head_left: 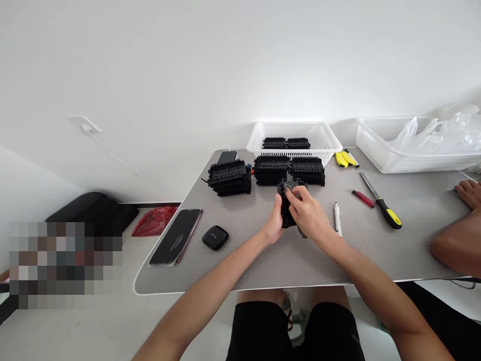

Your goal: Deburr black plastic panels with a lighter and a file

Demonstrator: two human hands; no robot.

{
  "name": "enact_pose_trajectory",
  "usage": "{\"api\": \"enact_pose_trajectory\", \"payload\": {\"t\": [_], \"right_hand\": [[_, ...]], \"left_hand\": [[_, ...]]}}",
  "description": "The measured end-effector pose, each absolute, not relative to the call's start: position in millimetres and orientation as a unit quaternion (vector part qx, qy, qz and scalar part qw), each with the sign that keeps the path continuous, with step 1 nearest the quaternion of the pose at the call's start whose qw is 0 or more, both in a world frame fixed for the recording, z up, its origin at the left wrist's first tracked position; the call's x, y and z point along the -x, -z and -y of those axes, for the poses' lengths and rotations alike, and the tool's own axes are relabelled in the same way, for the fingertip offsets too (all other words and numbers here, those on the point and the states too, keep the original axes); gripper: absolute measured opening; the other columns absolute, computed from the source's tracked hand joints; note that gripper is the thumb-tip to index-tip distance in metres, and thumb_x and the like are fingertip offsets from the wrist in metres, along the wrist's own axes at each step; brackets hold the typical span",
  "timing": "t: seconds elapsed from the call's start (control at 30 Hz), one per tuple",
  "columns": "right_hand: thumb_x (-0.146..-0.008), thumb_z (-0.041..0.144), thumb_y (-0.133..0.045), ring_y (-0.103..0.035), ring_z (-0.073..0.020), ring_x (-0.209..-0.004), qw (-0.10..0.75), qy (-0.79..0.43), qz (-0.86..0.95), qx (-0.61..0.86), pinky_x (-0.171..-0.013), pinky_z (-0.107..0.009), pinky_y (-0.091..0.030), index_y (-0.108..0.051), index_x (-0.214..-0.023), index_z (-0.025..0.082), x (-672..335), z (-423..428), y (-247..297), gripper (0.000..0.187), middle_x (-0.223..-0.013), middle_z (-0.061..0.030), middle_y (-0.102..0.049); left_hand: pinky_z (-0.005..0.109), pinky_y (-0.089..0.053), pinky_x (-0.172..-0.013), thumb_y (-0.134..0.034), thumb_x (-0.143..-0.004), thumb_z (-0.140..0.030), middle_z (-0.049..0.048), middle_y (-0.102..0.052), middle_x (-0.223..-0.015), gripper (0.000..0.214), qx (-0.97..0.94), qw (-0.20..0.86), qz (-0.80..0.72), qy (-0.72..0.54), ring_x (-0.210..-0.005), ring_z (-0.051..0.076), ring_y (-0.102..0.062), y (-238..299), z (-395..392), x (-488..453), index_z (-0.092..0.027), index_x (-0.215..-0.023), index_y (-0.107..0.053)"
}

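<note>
My left hand (274, 223) is closed around the side of a black ribbed plastic part (287, 213), holding it tilted up above the table. My right hand (310, 213) has its fingers bent and pressed together at the top of that part. Something dark grey shows below the right palm, but what the fingers pinch is hidden. Just beyond my hands stand more stacks of similar black plastic parts (270, 170). Another stack of black parts (230, 178) leans to the left of them.
Behind the stacks is a white basket (257, 145) holding more black parts. To the right lie a white marker (337, 218), a red-and-black stick (363, 198), a yellow-handled file (389, 215) and yellow tools (344, 159). A phone (176, 235) lies left. Another person's arm (458, 238) rests at right.
</note>
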State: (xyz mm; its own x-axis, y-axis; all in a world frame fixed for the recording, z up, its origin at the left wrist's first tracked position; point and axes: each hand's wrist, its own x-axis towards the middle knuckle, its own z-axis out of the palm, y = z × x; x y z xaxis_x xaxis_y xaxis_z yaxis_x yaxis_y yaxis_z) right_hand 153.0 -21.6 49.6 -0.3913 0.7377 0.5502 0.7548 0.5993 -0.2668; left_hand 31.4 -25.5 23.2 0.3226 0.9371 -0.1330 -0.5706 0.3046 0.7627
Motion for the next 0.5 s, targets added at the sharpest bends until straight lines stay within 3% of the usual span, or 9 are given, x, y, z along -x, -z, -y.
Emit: {"api": "enact_pose_trajectory", "payload": {"t": [0.27,0.5], "right_hand": [[-0.091,0.002,-0.032,-0.057,-0.0222,-0.088,0.218,0.081,0.844,0.484,-0.068,-0.031,-0.052,-0.051,-0.131,0.010,-148.8,34.6,-52.4,0.045,-0.108,-0.0161,-0.054],[-0.091,0.003,-0.032,-0.057,-0.0229,-0.088,0.231,0.080,0.839,0.486,-0.070,-0.033,-0.053,-0.049,-0.132,0.012,-146.9,36.2,-48.6,0.045,-0.108,-0.0160,-0.055]], "left_hand": [[0.041,-0.038,-0.108,-0.035,-0.093,-0.063,0.0083,-0.065,-0.125,0.061,-0.307,0.778,-0.295,-0.461,-0.128,0.027,-0.051,-25.4,27.3,-28.9,-0.022,-0.130,-0.058],[0.040,-0.040,-0.106,-0.033,-0.093,-0.064,0.0076,-0.066,-0.123,0.061,-0.310,0.772,-0.304,-0.464,-0.125,0.027,-0.054,-26.4,29.3,-29.7,-0.023,-0.132,-0.057]]}}
